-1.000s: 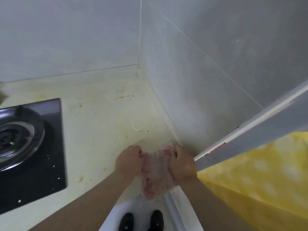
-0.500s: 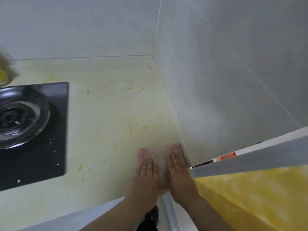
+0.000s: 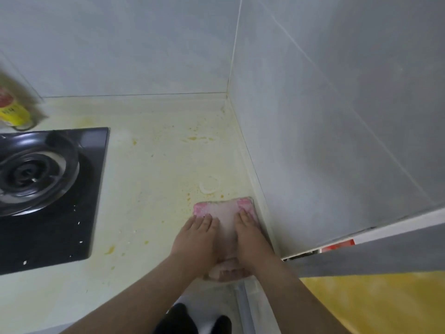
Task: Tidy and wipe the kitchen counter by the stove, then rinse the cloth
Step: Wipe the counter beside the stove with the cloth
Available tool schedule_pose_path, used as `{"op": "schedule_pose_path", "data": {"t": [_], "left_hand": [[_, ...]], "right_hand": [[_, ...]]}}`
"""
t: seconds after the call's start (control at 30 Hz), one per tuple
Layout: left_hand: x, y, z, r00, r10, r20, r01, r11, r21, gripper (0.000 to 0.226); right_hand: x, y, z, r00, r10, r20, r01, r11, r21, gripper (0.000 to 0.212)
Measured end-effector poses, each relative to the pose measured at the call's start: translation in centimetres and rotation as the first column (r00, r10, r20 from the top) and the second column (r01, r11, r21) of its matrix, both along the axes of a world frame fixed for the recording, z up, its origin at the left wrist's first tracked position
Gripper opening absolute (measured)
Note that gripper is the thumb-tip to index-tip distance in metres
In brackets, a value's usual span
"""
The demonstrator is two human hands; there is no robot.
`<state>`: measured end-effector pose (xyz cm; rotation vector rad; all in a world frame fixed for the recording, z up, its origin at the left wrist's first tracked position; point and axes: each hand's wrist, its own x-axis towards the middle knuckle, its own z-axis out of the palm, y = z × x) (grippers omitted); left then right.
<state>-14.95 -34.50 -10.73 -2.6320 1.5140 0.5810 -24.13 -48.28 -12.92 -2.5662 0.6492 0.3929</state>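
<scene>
A pink and white cloth lies flat on the pale yellow counter, close to the right wall at the front edge. My left hand presses on its left half with straight fingers. My right hand presses on its right half the same way. Yellow stains and crumbs dot the counter ahead of the cloth, and a whitish ring mark sits just beyond it.
A black gas stove with a metal burner ring fills the left side. A yellow-labelled bottle stands at the back left. Grey tiled walls meet in the corner. A grey ledge juts in at right.
One second ago both hands held the cloth bunched above the counter edge. Since then the cloth has been laid flat, and both hands have pushed it a little forward along the wall.
</scene>
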Motion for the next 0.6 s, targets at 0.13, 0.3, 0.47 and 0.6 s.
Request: {"op": "schedule_pose_path", "data": {"t": [0.13,0.3,0.47,0.6], "left_hand": [[0.6,-0.7,-0.5,1.000,0.006,0.006,-0.006,1.000,0.010,0.094],[2.5,-0.8,-1.1,0.999,0.044,-0.006,-0.044,0.993,-0.108,0.071],[2.4,-1.0,-1.6,0.999,-0.037,-0.031,0.034,0.995,-0.095,0.068],[2.7,-1.4,-1.2,0.994,0.013,-0.113,-0.028,0.991,-0.134,0.075]], "right_hand": [[0.9,-1.0,0.3,1.000,-0.005,0.006,0.005,0.999,0.036,0.073],[1.7,-2.0,1.5,0.993,-0.087,0.079,0.073,0.984,0.160,0.066],[1.9,-1.0,0.4,0.994,-0.052,0.096,0.051,0.999,0.012,0.065],[2.2,-1.4,0.2,0.999,-0.032,0.042,0.032,0.999,-0.011,0.067]]}}
